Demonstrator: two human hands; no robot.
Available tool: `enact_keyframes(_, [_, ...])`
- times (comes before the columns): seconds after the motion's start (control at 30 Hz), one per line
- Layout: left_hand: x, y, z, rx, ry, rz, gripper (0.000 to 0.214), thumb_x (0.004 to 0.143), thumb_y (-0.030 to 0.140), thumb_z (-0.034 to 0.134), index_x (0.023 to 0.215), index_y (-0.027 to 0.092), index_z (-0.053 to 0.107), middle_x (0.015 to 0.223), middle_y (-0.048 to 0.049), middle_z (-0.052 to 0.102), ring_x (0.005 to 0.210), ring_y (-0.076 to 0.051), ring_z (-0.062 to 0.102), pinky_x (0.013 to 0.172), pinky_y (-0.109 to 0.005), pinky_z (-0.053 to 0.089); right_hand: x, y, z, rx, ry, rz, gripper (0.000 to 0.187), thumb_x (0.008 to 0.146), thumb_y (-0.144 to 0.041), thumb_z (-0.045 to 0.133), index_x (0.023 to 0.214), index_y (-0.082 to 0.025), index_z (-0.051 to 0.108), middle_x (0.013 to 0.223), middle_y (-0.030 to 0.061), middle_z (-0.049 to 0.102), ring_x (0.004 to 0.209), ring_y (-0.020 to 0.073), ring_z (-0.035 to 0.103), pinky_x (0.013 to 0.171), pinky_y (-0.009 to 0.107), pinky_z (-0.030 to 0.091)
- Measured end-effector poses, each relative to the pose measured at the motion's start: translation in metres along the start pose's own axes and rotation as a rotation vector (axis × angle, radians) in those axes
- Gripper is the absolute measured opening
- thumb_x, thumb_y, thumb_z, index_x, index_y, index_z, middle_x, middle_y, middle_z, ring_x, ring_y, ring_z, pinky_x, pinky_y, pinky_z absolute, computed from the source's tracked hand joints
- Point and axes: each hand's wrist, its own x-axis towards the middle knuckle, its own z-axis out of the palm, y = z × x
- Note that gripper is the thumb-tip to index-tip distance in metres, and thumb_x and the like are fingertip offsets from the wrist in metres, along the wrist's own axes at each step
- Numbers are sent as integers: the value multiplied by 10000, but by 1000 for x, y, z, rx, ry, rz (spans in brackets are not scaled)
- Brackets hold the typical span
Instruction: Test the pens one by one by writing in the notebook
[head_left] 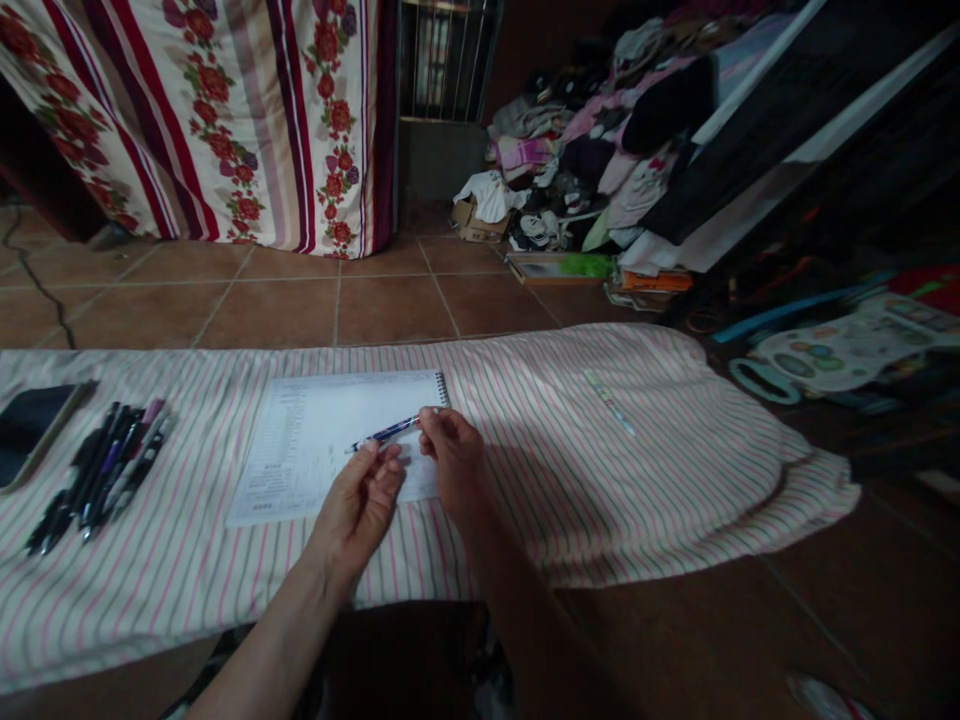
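Observation:
A dark blue patterned pen (pixel 395 430) is held slantwise above a spiral notebook (pixel 341 408), between my two hands. My left hand (pixel 360 500) pinches its lower left end with thumb and fingers, palm turned up. At the upper right end, my right hand (pixel 456 458) closes thumb and fingers round the pen. The notebook lies open flat beneath, with writing down its left side and its spiral on the right. My hands hide part of its lower right area.
A striped cloth (pixel 525 500) covers the table. To the left lie several pens and markers (pixel 109 465) and a dark-screened device (pixel 34 425). A slim pale-green and white stick (pixel 609 402) rests on the right. Beyond are tiled floor, a floral curtain (pixel 225 120) and piled clothes (pixel 592 150).

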Motion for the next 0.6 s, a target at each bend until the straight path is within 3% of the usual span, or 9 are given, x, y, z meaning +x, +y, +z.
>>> enact_keyframes(0.17, [2,-5,5,-128,-35,-30,208,877,63,417,827,103,614,722,-56,653,603,-76,627,596,-161,538,-7,0,9,-47,-69,-2,227,676,-382,656,661,-166,591,524,-44,552,459,78,497,460,199,400])
enact_keyframes(0.3, [3,0,6,-174,-47,-4,250,886,53,387,791,95,614,735,-55,657,656,-85,643,670,-192,554,-11,1,14,8,-172,15,229,672,-344,664,795,-156,618,612,-16,640,538,102,591,518,209,468])
enact_keyframes(0.43, [4,10,6,-163,-44,48,272,889,42,374,760,63,613,716,-71,662,602,-74,632,603,-150,545,-11,1,15,94,-205,51,364,642,-349,692,942,-163,601,741,13,697,654,132,658,584,227,523])
enact_keyframes(0.6, [5,17,2,-162,-67,85,290,902,53,344,785,48,609,726,-98,671,581,-80,630,553,-139,540,-14,-1,13,125,-220,26,340,638,-357,710,897,-171,593,795,31,707,700,166,684,583,243,550])
